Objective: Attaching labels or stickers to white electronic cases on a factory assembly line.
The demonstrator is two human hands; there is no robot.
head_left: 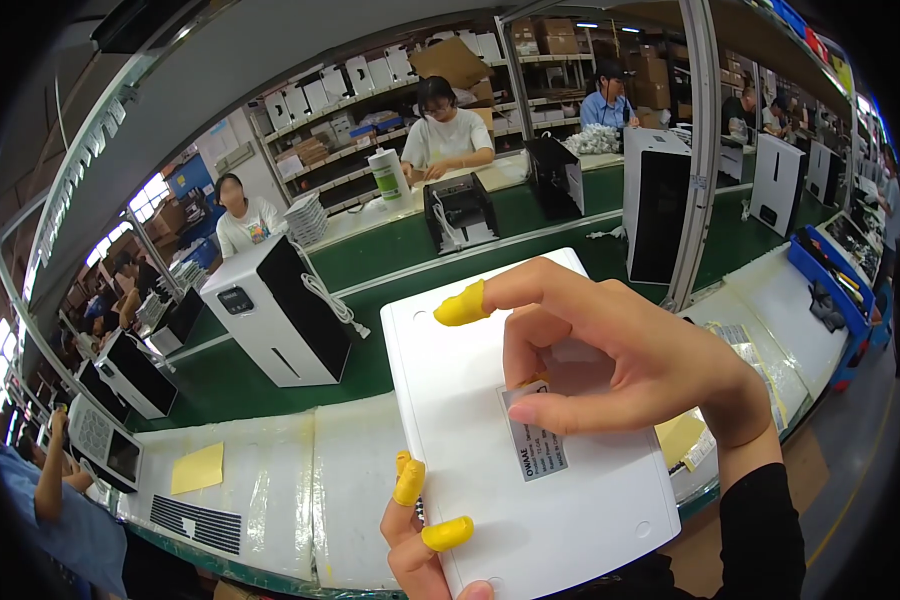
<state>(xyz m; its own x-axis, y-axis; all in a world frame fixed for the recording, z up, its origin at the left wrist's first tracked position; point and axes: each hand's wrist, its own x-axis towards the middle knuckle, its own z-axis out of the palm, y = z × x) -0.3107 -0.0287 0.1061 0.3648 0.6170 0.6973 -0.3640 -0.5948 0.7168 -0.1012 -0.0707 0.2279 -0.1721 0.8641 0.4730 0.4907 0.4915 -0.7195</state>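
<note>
A flat white plastic panel [590, 510] with rounded corners tilts in front of me above the bench. My left hand [415, 545], with yellow finger cots, grips its lower left edge. A silver-grey printed label [542, 455] lies against the panel's middle. My right hand [635, 355] pinches the upper end of this label between the thumb and a bent finger. The right index finger, in a yellow cot, stretches over the panel's upper left part. Whether the label is fully stuck down, I cannot tell.
A green conveyor [380, 365] crosses beyond the bench, carrying white-and-black appliances [280, 315] and an open black housing [460, 212]. Yellow paper [198, 468] and a striped grille sheet [195, 524] lie at left. A blue bin [830, 290] stands right. Several people work around the line.
</note>
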